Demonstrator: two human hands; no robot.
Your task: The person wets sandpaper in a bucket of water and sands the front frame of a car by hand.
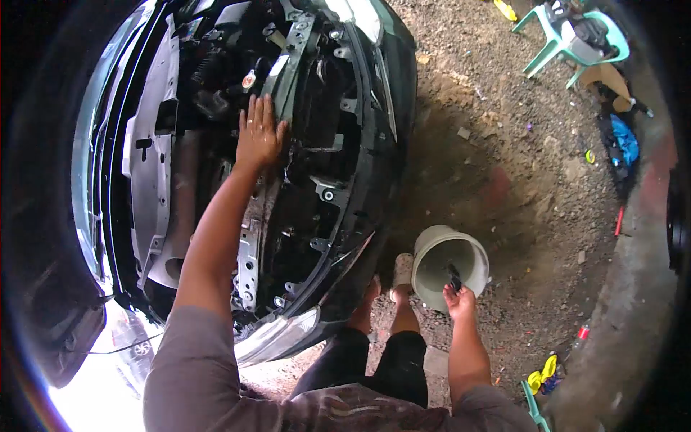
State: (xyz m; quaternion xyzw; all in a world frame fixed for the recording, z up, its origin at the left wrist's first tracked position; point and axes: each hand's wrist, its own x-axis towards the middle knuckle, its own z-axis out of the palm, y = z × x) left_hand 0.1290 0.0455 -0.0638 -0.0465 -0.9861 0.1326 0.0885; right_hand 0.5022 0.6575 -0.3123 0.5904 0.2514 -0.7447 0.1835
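Standing at the front of a dark car [399, 86], the person spans two places at once, the exposed engine bay and a pale bucket [473, 253] on the dirt ground [518, 187]. The left hand [260, 135] lies palm down with its fingers extended, gripping nothing, and seems to rest on the bay's front crossbar, just beside the radiator cap [249, 79]. The right hand [461, 299] is closed around a small dark object [453, 275], which sits over the mouth of the bucket; what exactly it is, and whether there is liquid beneath it, cannot be told. Done well, this step probably asks for a secure but relaxed hold, with the object kept inside the line of the rim so that any drip or dropped bit lands in the bucket rather than on the ground. The left hand would do best spread on solid metal, away from the cap and from sharp bracket edges, taking only light weight. With a shoe [402, 277] close beside the bucket, steady footing matters too: a careless shift of the leg could knock the bucket, so small, unhurried movements of the right arm seem wisest.
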